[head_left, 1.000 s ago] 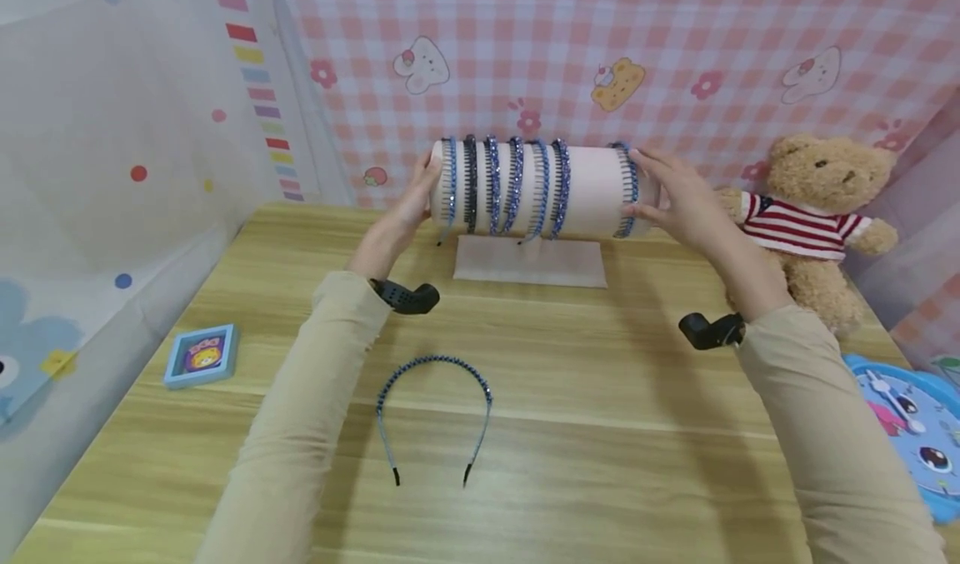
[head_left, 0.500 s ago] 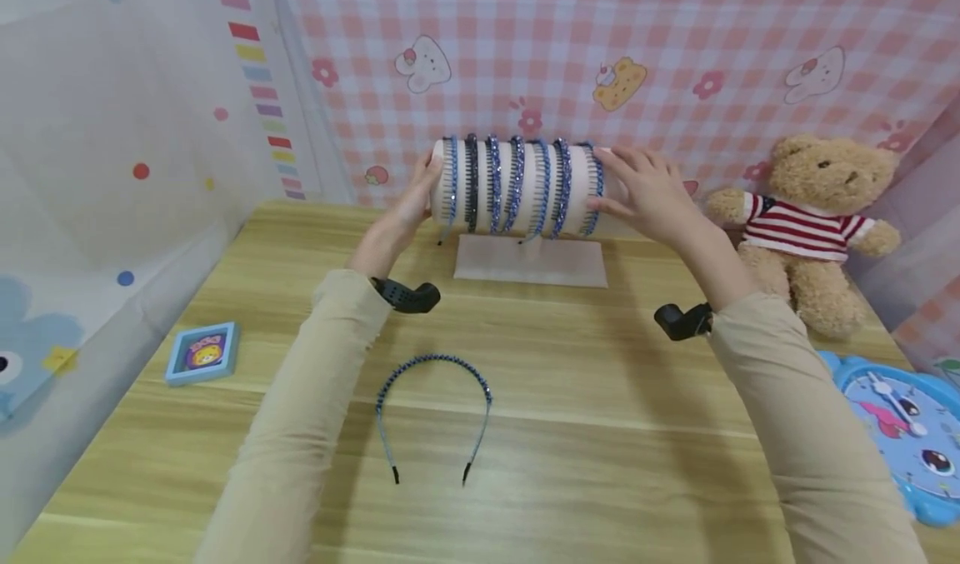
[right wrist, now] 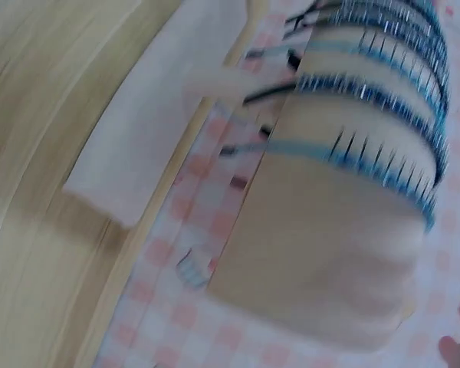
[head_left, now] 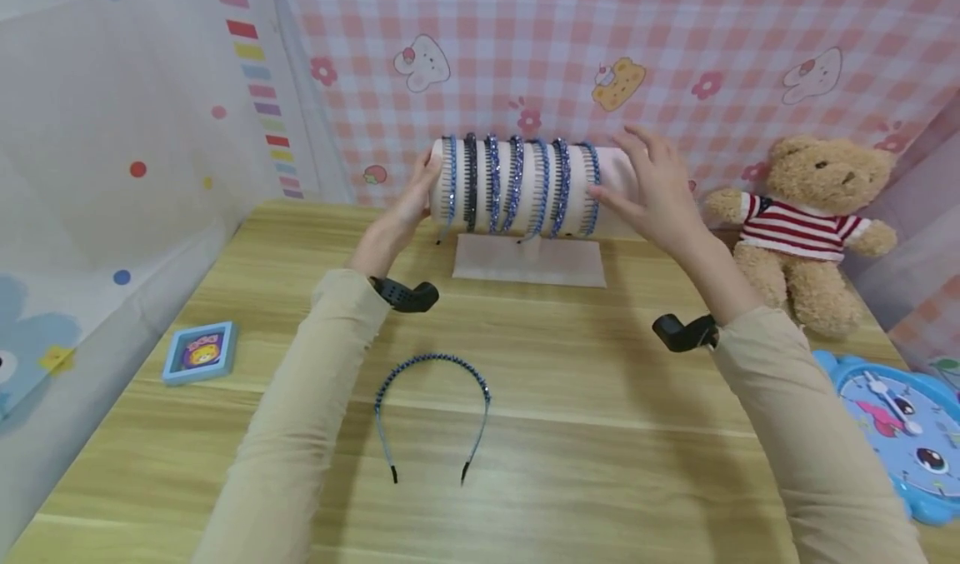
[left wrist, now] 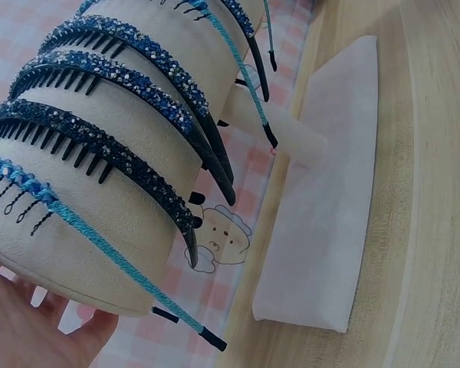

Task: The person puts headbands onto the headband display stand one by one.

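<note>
A pale cylindrical headband stand point(head_left: 617, 172) carries several blue and dark beaded headbands side by side. My left hand point(head_left: 411, 202) holds its left end; in the left wrist view the thumb and fingers point(left wrist: 31, 330) lie around that end, beside a light-blue headband point(left wrist: 115, 257). The rightmost headband point(head_left: 595, 164) is a blue toothed one. My right hand point(head_left: 660, 193) is spread beside it, thumb tip right at the band and fingers raised over the bare right end. Another blue beaded headband point(head_left: 432, 356) lies on the table in front.
The stand's flat pale base point(head_left: 528, 262) rests on the wooden table point(head_left: 585, 431), against a pink checked cloth point(head_left: 480, 56). A teddy bear point(head_left: 802, 222) and a blue clock point(head_left: 892, 431) are at the right. At the left lies a small blue frame point(head_left: 199, 353).
My right hand slid the rightmost headband left along the cylinder, close to the others. Since then its fingers have lifted and spread off the band. My left hand stays at the left end.
</note>
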### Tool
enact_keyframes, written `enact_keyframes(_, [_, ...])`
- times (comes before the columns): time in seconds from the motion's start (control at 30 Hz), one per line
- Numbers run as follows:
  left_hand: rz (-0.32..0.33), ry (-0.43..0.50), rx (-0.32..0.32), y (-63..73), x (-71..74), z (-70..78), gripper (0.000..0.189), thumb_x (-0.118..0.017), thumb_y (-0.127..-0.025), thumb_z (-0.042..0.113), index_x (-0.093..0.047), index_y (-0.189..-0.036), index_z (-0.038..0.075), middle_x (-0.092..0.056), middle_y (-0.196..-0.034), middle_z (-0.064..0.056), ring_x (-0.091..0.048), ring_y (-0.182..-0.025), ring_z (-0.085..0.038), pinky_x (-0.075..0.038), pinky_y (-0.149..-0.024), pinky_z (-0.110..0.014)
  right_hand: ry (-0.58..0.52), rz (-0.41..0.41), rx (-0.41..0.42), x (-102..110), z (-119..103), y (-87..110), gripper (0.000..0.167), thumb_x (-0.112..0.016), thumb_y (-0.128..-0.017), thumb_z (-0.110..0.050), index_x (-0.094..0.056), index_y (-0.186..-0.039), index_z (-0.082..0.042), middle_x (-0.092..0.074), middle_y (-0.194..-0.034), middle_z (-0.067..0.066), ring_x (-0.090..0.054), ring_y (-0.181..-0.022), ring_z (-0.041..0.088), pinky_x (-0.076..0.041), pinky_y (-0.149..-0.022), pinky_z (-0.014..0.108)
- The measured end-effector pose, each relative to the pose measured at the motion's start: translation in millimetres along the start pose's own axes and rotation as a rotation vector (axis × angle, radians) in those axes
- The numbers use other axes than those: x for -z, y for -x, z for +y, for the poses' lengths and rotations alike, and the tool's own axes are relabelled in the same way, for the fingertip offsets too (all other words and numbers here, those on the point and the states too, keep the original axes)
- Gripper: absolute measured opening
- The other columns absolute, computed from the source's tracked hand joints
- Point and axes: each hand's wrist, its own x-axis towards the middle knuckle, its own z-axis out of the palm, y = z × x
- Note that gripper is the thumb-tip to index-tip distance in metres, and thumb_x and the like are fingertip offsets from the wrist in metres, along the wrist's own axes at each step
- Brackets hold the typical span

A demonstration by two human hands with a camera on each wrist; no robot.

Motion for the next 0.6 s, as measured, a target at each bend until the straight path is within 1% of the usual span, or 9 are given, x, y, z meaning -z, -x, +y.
enact_keyframes(0.07, [0.000, 0.000, 0.000, 0.2, 1.2, -0.4, 0.062, -0.021, -0.096, 0.051, 0.005, -0.147, 0.027, -0.004, -0.154, -0.002, -0.004, -0.142, -0.022, -0.010, -0.114, -0.051, -0.020, 0.068, 0.109, -6, -11, -0.3, 0.058, -0.072, -0.079, -0.025, -0.047, -0.128, -0.005, -0.039, -0.137, 0.021, -0.034, -0.127, 0.038, -0.022, -0.108, 0.052])
enact_keyframes(0.13, [0.000, -0.001, 0.000, 0.4, 2.0, -0.6, 0.062, -0.021, -0.096, 0.051, 0.005, -0.147, 0.027, -0.004, -0.154, -0.002, -0.004, -0.142, -0.023, -0.011, -0.114, -0.052, -0.038, 0.097, 0.212, -16, -25, -0.1, 0.052, -0.074, -0.076, -0.022, -0.054, -0.120, -0.002, -0.045, -0.130, 0.022, -0.039, -0.122, 0.037, -0.027, -0.106, 0.050])
enact_keyframes(0.2, [0.002, -0.002, 0.003, 0.5, 2.4, -0.8, 0.062, -0.022, -0.096, 0.051, 0.005, -0.147, 0.028, -0.005, -0.154, -0.002, -0.005, -0.142, -0.023, -0.011, -0.114, -0.052, -0.072, 0.062, 0.284, -27, -40, 1.7, 0.045, -0.074, -0.076, -0.021, -0.059, -0.112, 0.000, -0.051, -0.123, 0.021, -0.045, -0.116, 0.035, -0.033, -0.103, 0.047])
enact_keyframes(0.23, [0.004, -0.003, 0.002, 0.5, 2.3, -0.8, 0.062, -0.022, -0.096, 0.051, 0.005, -0.147, 0.028, -0.005, -0.154, -0.002, -0.005, -0.142, -0.023, -0.012, -0.114, -0.052, -0.100, 0.010, 0.302, -33, -48, 3.5, 0.040, -0.073, -0.077, -0.021, -0.061, -0.109, -0.001, -0.054, -0.120, 0.020, -0.047, -0.113, 0.033, -0.036, -0.101, 0.045])
enact_keyframes(0.3, [0.003, -0.011, 0.002, 0.2, 1.8, -0.3, 0.062, -0.022, -0.095, 0.052, 0.004, -0.147, 0.028, -0.004, -0.154, -0.001, -0.006, -0.142, -0.023, -0.012, -0.114, -0.052, -0.150, -0.162, 0.302, -46, -64, 8.8, 0.036, -0.069, -0.081, -0.026, -0.062, -0.108, -0.003, -0.058, -0.116, 0.014, -0.052, -0.110, 0.028, -0.041, -0.098, 0.041])
enact_keyframes(0.37, [0.003, -0.012, -0.003, -0.1, 1.3, 0.3, 0.062, -0.022, -0.095, 0.052, 0.004, -0.147, 0.028, -0.005, -0.154, -0.001, -0.007, -0.142, -0.023, -0.012, -0.114, -0.052, -0.201, -0.392, 0.275, -61, -78, 16.8, 0.036, -0.065, -0.084, -0.030, -0.061, -0.110, -0.005, -0.058, -0.114, 0.011, -0.055, -0.106, 0.025, -0.046, -0.093, 0.037])
enact_keyframes(0.47, [0.003, -0.010, -0.010, -1.0, 0.9, 0.9, 0.063, -0.022, -0.096, 0.051, 0.004, -0.147, 0.027, -0.006, -0.154, -0.002, -0.007, -0.142, -0.023, -0.012, -0.113, -0.052, -0.191, -0.732, 0.217, -86, -96, 32.1, 0.043, -0.061, -0.086, -0.035, -0.056, -0.118, -0.007, -0.054, -0.117, 0.011, -0.055, -0.106, 0.025, -0.048, -0.091, 0.035])
enact_keyframes(0.53, [0.009, -0.005, -0.012, -1.2, 0.7, 0.7, 0.062, -0.022, -0.096, 0.051, 0.003, -0.147, 0.026, -0.007, -0.154, -0.002, -0.007, -0.141, -0.023, -0.013, -0.113, -0.052, -0.196, -0.897, 0.180, -103, -104, 42.8, 0.046, -0.062, -0.086, -0.036, -0.053, -0.120, -0.007, -0.050, -0.116, 0.011, -0.054, -0.104, 0.023, -0.048, -0.089, 0.033])
enact_keyframes(0.6, [0.012, -0.002, -0.012, -1.5, 0.1, 0.1, 0.061, -0.022, -0.096, 0.050, 0.002, -0.147, 0.025, -0.008, -0.154, -0.003, -0.008, -0.141, -0.023, -0.014, -0.113, -0.052, -0.187, -1.008, 0.153, -117, -109, 52.7, 0.048, -0.063, -0.085, -0.034, -0.049, -0.123, -0.007, -0.049, -0.111, 0.009, -0.053, -0.099, 0.019, -0.047, -0.086, 0.030])
